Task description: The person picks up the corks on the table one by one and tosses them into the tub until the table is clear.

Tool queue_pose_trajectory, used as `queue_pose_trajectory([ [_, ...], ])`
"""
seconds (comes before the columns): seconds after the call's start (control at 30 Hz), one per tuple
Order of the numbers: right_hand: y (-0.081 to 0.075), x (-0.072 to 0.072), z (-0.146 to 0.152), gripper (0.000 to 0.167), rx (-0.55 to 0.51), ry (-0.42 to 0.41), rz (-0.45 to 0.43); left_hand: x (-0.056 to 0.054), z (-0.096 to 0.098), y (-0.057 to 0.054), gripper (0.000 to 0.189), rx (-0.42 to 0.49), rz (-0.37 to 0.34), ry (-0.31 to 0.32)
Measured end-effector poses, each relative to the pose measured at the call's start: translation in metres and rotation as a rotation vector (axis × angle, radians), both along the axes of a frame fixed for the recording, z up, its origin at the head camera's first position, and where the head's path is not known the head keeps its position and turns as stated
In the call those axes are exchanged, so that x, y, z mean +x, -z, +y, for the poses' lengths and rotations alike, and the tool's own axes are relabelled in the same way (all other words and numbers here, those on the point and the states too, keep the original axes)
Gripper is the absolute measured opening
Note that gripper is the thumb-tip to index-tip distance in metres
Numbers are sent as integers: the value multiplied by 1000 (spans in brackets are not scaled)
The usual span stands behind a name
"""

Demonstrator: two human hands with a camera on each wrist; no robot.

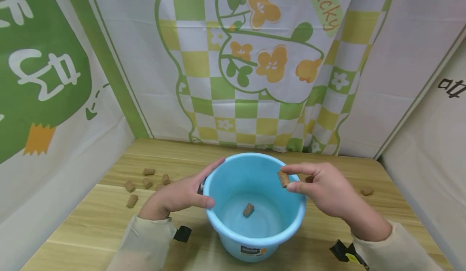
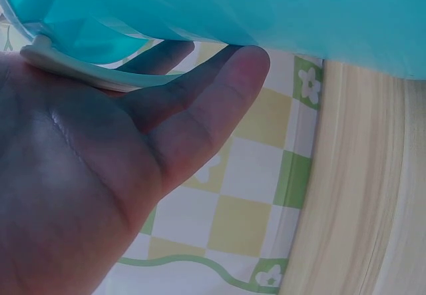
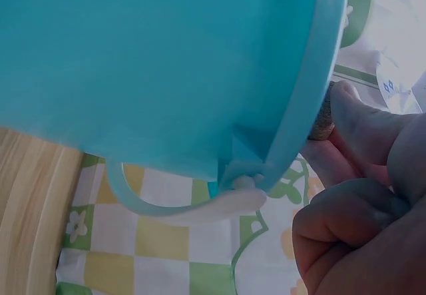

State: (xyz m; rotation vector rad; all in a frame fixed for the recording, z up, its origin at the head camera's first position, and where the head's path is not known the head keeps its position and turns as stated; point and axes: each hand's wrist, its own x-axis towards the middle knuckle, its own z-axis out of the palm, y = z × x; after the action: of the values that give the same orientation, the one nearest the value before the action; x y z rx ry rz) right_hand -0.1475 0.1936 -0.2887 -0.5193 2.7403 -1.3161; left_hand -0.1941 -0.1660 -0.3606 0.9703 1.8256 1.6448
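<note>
A light blue plastic bucket (image 1: 255, 243) stands upright on the wooden table, with one cork (image 1: 248, 210) lying on its bottom. At its left side, my left hand (image 1: 182, 196) holds the bucket, the thumb on the rim and the fingers along the outer wall by the handle (image 2: 100, 76). The left wrist view shows those fingers (image 2: 219, 102) against the outside wall. Between thumb and forefinger, my right hand (image 1: 325, 186) pinches another cork (image 1: 283, 179) over the right part of the rim. In the right wrist view the bucket rim partly hides this cork (image 3: 322, 123).
Several loose corks (image 1: 132, 200) lie on the table left of the bucket, one partly behind the left hand. A single cork (image 1: 367, 191) lies to the right. A patterned curtain (image 1: 251, 113) hangs behind the table (image 1: 83, 226), with cloth walls on both sides.
</note>
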Motion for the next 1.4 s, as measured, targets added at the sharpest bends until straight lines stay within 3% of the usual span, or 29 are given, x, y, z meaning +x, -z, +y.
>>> queue_pose_trajectory([
  [0.37,4,-2,-6,40,87,23,34,0,-1,4,107,14,-18,-1],
  [0.8,8,-3,-5,40,120,46,72,0,0,3,108,17,-25,12],
  [1.4,10,-14,0,51,-83,-16,-70,1,0,-1,108,16,2,7],
])
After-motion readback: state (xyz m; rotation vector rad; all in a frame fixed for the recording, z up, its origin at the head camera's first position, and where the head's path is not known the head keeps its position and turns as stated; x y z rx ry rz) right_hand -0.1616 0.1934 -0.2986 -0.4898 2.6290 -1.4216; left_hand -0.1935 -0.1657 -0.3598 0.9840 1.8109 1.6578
